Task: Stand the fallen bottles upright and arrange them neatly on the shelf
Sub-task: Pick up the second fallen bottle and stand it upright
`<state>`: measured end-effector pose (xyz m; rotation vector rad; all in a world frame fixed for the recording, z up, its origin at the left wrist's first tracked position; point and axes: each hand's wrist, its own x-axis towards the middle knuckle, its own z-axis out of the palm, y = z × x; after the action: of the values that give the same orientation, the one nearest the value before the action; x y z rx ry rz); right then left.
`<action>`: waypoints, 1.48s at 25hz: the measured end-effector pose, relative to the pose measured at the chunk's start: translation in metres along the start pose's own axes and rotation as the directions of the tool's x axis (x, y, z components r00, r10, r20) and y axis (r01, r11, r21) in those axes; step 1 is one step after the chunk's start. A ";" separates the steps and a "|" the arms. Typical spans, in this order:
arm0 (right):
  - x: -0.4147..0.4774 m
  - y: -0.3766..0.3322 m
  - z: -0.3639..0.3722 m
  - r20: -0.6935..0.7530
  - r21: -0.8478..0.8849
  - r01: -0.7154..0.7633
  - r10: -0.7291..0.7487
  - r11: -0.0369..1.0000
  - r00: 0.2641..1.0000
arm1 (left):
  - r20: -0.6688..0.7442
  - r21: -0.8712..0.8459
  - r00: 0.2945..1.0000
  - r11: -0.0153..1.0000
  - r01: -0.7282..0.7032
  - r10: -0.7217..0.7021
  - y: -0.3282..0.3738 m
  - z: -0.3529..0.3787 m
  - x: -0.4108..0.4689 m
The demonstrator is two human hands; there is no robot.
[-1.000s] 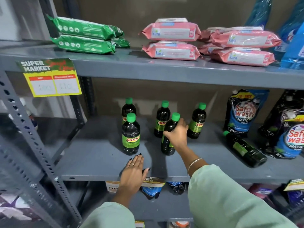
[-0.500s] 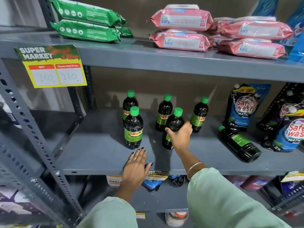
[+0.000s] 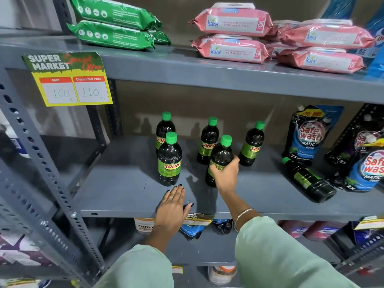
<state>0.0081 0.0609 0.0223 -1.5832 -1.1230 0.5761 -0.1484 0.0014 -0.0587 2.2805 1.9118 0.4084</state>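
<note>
The right hand has its fingers wrapped round the front bottle, upright mid-shelf; set it square behind its neighbours before letting go; the left hand lies flat and empty; one bottle lies fallen at right.

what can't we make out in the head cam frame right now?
- Label of the held bottle: covered by the right hand.
- Label of the back-left bottle: mostly hidden by the front-left bottle.
- Fallen bottle: label text too blurred to read.
- Blue pouches: cut off by the right edge.
- Left hand: palm contact with shelf edge unseen.
</note>
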 end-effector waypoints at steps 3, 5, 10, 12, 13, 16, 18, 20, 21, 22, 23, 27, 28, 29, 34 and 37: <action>-0.002 0.004 -0.002 -0.005 -0.037 -0.007 0.006 0.999 1.000 | -0.025 0.019 1.000 1.000 0.013 -0.012 0.000 0.001 0.001; 0.000 0.003 -0.003 -0.022 -0.089 0.022 -0.024 0.996 0.999 | -0.026 0.006 1.000 1.000 0.014 -0.014 0.001 0.001 0.001; 0.001 0.012 0.000 0.075 -0.022 -0.017 0.019 1.000 0.997 | 0.010 0.007 1.000 1.000 0.022 -0.023 0.004 -0.003 0.000; 0.003 0.012 0.000 0.052 -0.042 -0.024 0.026 0.999 0.998 | 0.016 0.013 1.000 1.000 0.014 -0.015 0.003 -0.003 0.000; 0.004 0.012 -0.001 0.032 -0.079 -0.012 0.015 0.997 0.999 | 0.014 0.014 1.000 1.000 0.008 -0.008 0.003 -0.003 -0.001; 0.004 0.011 -0.001 0.030 -0.130 0.019 -0.015 0.991 0.999 | 0.034 0.009 0.999 1.000 0.014 -0.014 0.003 -0.005 -0.001; 0.004 0.013 0.000 0.043 -0.138 0.033 -0.028 0.990 0.999 | 0.021 0.019 1.000 1.000 0.017 -0.018 0.003 -0.004 -0.001; 0.003 0.015 0.001 0.052 -0.140 0.042 -0.035 0.989 0.998 | 0.025 0.029 0.999 0.999 0.023 -0.024 0.003 -0.004 -0.001; 0.002 0.016 0.001 0.052 -0.138 0.042 -0.035 0.990 0.998 | 0.030 0.031 0.999 0.999 0.023 -0.024 0.003 -0.004 -0.001; 0.002 0.016 0.001 0.051 -0.136 0.043 -0.037 0.990 0.998 | 0.033 0.027 0.999 0.999 0.017 -0.018 0.003 -0.004 -0.001; 0.002 0.016 0.000 0.052 -0.135 0.046 -0.039 0.990 0.998 | 0.031 0.035 0.999 0.999 0.011 -0.012 0.002 -0.004 -0.002; 0.002 0.019 -0.006 0.079 -0.112 0.053 -0.044 0.992 0.996 | 0.003 0.054 1.000 0.999 0.007 -0.007 0.006 -0.004 0.001; 0.001 0.021 -0.008 0.089 -0.113 0.061 -0.051 0.992 0.995 | -0.010 0.072 1.000 0.997 -0.004 0.005 0.010 -0.005 0.001; 0.001 0.022 -0.011 0.095 -0.115 0.063 -0.052 0.991 0.994 | -0.024 0.094 0.998 0.994 -0.053 0.055 0.017 -0.005 0.001; 0.005 0.026 -0.041 0.047 -0.097 0.063 -0.059 0.993 0.997 | 0.021 0.138 0.944 0.934 -0.328 0.329 0.057 0.001 0.008; 0.023 0.032 -0.076 0.002 -0.157 0.104 -0.105 0.982 0.994 | 0.040 0.166 0.934 0.919 -0.357 0.355 0.091 0.010 0.016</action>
<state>0.0922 0.0449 0.0206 -1.6470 -1.2640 0.4209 -0.0570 0.0013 -0.0412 2.7474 1.5759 0.2789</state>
